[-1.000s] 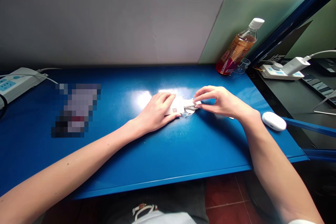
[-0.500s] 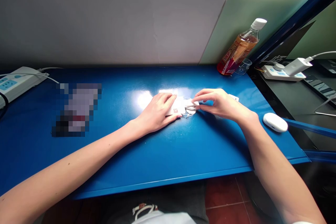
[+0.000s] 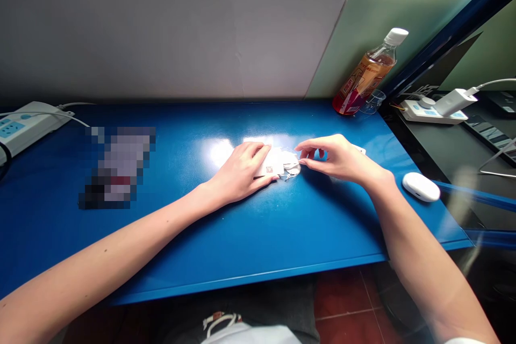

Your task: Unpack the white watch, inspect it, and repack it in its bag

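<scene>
My left hand is closed around a small white card with a printed square code, fingers over its top and thumb along its near edge. A flat, whitish round piece in clear plastic sticks out from the card's right end; what exactly it is I cannot make out. Just right of it, my right hand hovers with curved fingers and a gap between thumb and fingertips, which are close to the plastic's edge. A white object shows partly behind the right hand.
On the blue table, a blurred-out item and a white power strip lie left. A drink bottle leans at the back right by a clear cup. A white earbud case rests near the right edge.
My right fingertips have come away from the round piece, and the gap between thumb and fingers is wider. More of the piece shows, lying flatter. My left hand has stayed put.
</scene>
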